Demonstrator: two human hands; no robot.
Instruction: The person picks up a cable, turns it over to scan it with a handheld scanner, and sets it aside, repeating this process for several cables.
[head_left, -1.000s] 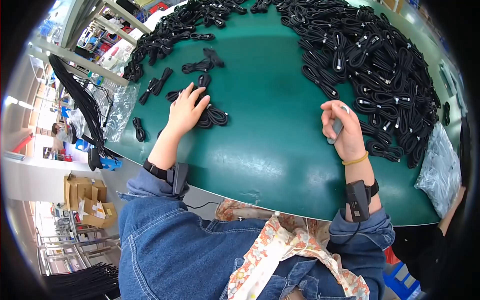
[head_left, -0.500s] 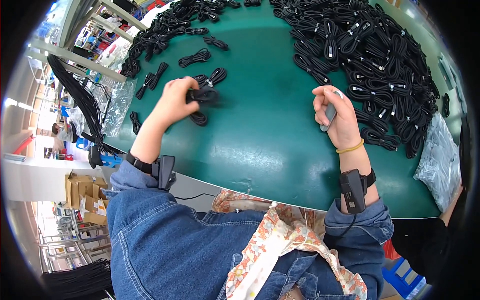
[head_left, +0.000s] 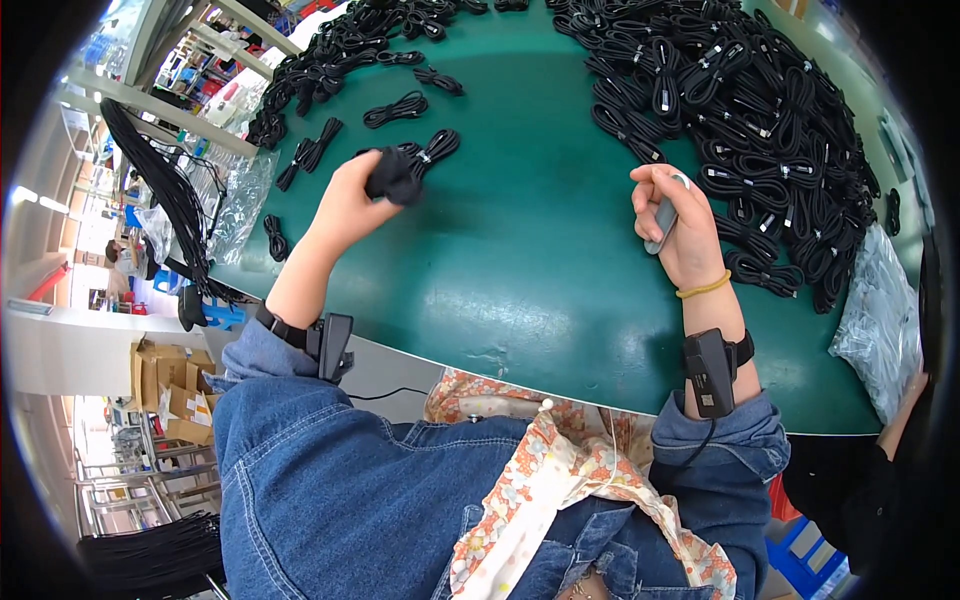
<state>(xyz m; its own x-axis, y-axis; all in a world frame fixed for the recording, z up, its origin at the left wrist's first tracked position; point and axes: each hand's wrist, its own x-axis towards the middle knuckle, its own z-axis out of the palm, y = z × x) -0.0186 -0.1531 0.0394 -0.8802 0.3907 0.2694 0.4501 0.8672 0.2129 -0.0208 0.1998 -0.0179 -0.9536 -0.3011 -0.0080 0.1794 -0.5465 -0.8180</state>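
Note:
My left hand [head_left: 350, 200] is closed around a bunched black cable bundle [head_left: 396, 180] above the green table [head_left: 510, 230]. Just beyond it a coiled black cable [head_left: 436, 147] with a light-coloured tie lies flat, partly hidden by the held bundle. My right hand [head_left: 690, 225], palm turned up and fingers curled, grips a slim grey tool [head_left: 663, 222] with a pale end; its exact kind does not show. That hand hovers by the near edge of a large heap of coiled black cables [head_left: 760, 150].
More cable coils [head_left: 340, 60] form a row at the far left, with loose ones [head_left: 395, 110] nearer. A clear plastic bag [head_left: 875, 320] lies at the right edge. Long black cables [head_left: 165, 190] hang from a metal frame [head_left: 165, 110] on the left. Another person's dark sleeve [head_left: 840, 490] shows at lower right.
The cable bundle in my left hand has been gathered in and turned slightly toward me, and the coil that lay beneath it no longer shows. My right hand stays almost in place.

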